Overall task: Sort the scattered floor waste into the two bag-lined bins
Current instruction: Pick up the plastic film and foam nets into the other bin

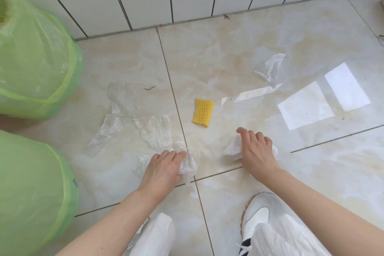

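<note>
- Two green-lined bins stand far left
- Left hand, fingers curled, pinches crumpled clear plastic on the floor
- Yellow foam net lies ahead, upright, between hands
- Right hand grips crumpled white wrap

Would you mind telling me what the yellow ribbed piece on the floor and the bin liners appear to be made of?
The yellow ribbed piece looks like soft foam netting, matte, judging by its woven-looking ridges and limp edges; it might be a fruit sleeve, though knitted fabric is possible. The bin liners look like thin green plastic film, translucent and slightly glossy, with fine wrinkles and a gathered hem.
</note>
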